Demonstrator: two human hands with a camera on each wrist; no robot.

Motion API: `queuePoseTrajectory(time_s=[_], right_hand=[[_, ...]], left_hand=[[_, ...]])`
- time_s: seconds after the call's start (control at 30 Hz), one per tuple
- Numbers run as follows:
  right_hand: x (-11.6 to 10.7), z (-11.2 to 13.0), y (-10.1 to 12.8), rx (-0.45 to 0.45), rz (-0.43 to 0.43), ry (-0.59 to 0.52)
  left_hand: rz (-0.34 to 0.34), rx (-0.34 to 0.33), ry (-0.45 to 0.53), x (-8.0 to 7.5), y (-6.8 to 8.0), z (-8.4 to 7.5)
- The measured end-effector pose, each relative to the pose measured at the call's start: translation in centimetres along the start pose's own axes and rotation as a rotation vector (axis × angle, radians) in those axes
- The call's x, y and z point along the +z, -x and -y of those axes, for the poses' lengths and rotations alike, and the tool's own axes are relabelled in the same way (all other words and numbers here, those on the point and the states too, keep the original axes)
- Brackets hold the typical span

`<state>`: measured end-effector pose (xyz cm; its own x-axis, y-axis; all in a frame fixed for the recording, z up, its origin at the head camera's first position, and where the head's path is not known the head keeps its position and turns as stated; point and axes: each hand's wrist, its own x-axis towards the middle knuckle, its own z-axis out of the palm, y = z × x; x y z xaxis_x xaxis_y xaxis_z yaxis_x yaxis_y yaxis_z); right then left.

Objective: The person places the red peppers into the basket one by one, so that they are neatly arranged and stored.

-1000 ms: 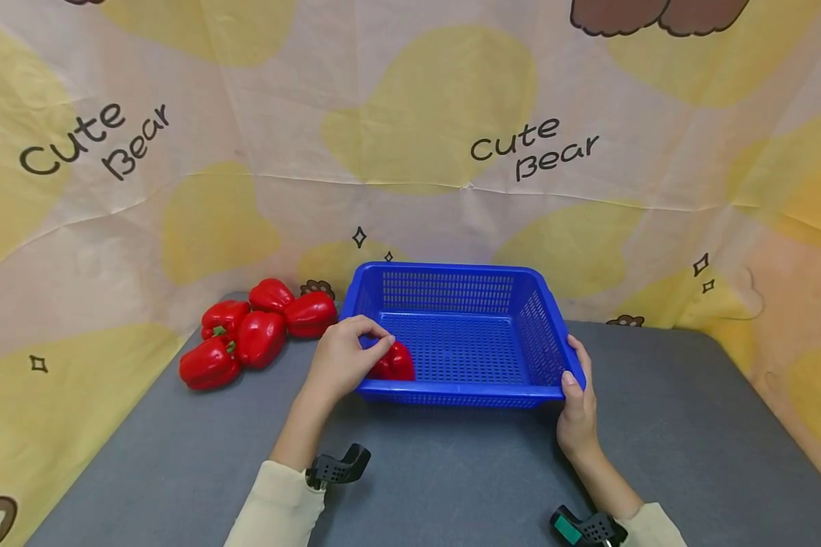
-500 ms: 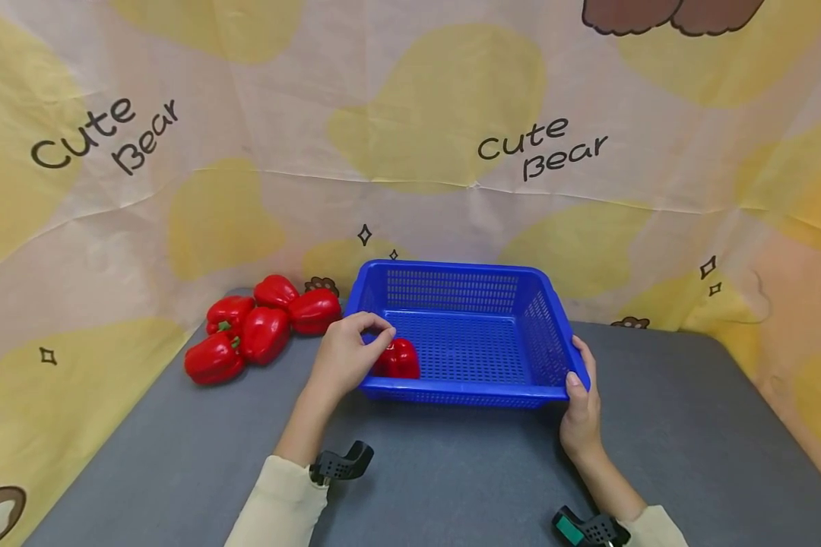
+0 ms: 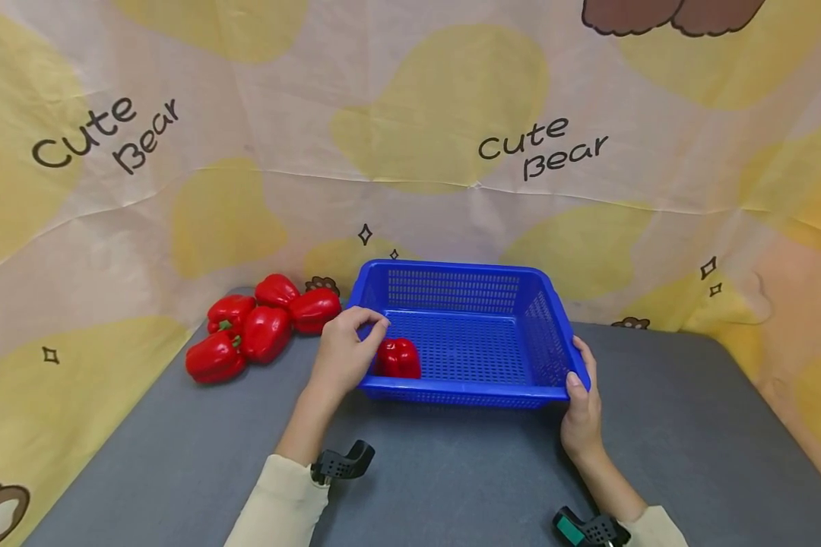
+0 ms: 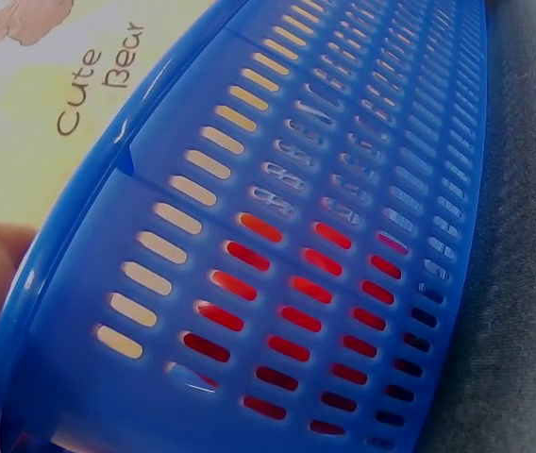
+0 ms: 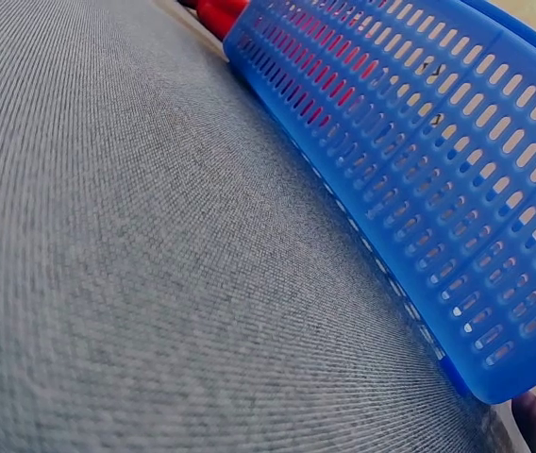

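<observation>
While one red pepper (image 3: pixel 398 358) already lies in the near left corner of the blue basket (image 3: pixel 465 393), we judge the loading barely begun, since five more red peppers (image 3: pixel 260 327) sit in a huddle on the grey table (image 3: pixel 451 479), off to the left of the basket and touching one another. Our left hand (image 3: pixel 345 353) hangs over the basket's left rim, just beside the pepper inside; its fingers are loosely curled and, as far as the head view shows, they close on nothing, though the thumb side is turned away from us and we cannot be wholly sure that no fingertip touches the rim. Our right hand (image 3: pixel 580 395) grips the near right corner of the basket, thumb on top of the rim and fingers tucked behind the wall, so it steadies the basket flat on the table. From the left wrist view we see the pepper only as red patches through the slotted wall (image 4: pixel 287 283), low against the floor of the basket. From the right wrist view the basket wall (image 5: pixel 419 160) stands on the table cloth with a dash of red at its far end. By our reckoning one pepper is in and five are left outside.
</observation>
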<state>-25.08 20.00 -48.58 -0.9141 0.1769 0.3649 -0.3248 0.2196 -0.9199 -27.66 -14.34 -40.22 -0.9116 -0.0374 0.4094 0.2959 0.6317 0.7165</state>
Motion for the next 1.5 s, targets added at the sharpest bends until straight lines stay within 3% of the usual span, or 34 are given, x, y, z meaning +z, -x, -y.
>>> queuePoseTrajectory(time_s=[0.23,0.57,0.7,0.87,0.97,1.1,1.2,1.37,1.5], right_hand=[[0.3,-0.1,0.1,-0.02,-0.022,-0.045],[0.1,0.3,0.2,-0.012,-0.019,-0.042],[0.0,0.3,0.2,-0.009,-0.01,-0.027],[0.0,0.3,0.2,-0.008,0.0,-0.008],[0.0,0.3,0.2,-0.001,0.006,0.006],[-0.1,0.4,0.2,0.001,0.007,0.011],[-0.1,0.4,0.2,-0.004,0.004,0.001],[-0.1,0.4,0.2,-0.001,0.005,0.002],[0.0,0.3,0.2,-0.006,0.007,0.003]], left_hand=[[-0.074,-0.006,-0.038,-0.9,-0.2,0.9],[-0.243,0.071,-0.057,-4.4,-0.8,3.4],[-0.291,0.018,-0.093,-5.7,-0.9,4.7],[-0.336,-0.106,-0.128,-7.1,-0.6,6.4],[-0.302,-0.22,-0.176,-7.5,-0.4,7.4],[-0.186,-0.337,-0.234,-7.6,-0.1,8.6],[-0.143,-0.355,-0.239,-7.4,-0.1,9.2],[-0.139,-0.348,-0.239,-7.1,-0.1,9.7],[-0.107,-0.343,-0.305,-7.0,0.0,9.9]])
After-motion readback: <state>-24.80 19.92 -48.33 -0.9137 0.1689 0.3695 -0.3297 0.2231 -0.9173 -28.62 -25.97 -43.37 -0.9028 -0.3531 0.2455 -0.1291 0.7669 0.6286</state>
